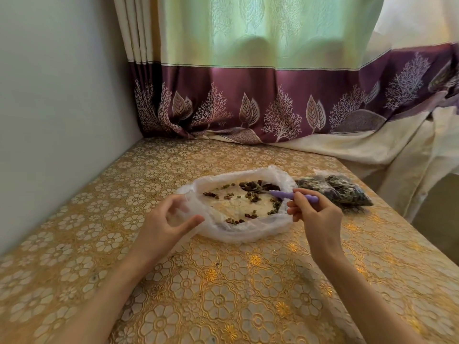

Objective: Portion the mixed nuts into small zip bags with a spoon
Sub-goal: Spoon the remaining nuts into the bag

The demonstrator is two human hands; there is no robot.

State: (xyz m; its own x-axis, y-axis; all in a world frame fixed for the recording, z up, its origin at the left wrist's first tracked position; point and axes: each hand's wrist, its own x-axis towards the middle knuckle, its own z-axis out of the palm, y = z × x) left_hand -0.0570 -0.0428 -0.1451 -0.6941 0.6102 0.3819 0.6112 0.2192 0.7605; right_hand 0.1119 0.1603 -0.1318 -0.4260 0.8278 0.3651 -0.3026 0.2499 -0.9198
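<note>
The right hand point(315, 214) is clenched around the handle of a small lilac plastic spoon point(285, 194), fingers curled over it near the bulb at its end, so the bowl reaches leftward into the thin translucent white plastic bag point(238, 234) spread open on the table. The grip is a low, sideways one, which looks suited to raking scattered pieces together rather than lifting a heaped load. The left hand point(171, 219) pinches the bag's near-left rim between thumb and fingers, seemingly to hold the mouth open and keep the flimsy film from sliding as the spoon drags across it.

Inside the bag, the dark brown and green mixed nuts point(250, 194) lie thin: a small cluster at the far side by the spoon's bowl, with loose strays over the pale bottom. That suggests most of the portioning is done and this is the gathering of leftovers.

Just beyond the right hand, towards the table's right edge, lie small clear zip bags point(335, 192) packed full of dark nuts. The gold floral tablecloth point(223, 294) covers the table up to the purple-bordered curtain point(248, 95) at the far edge.
</note>
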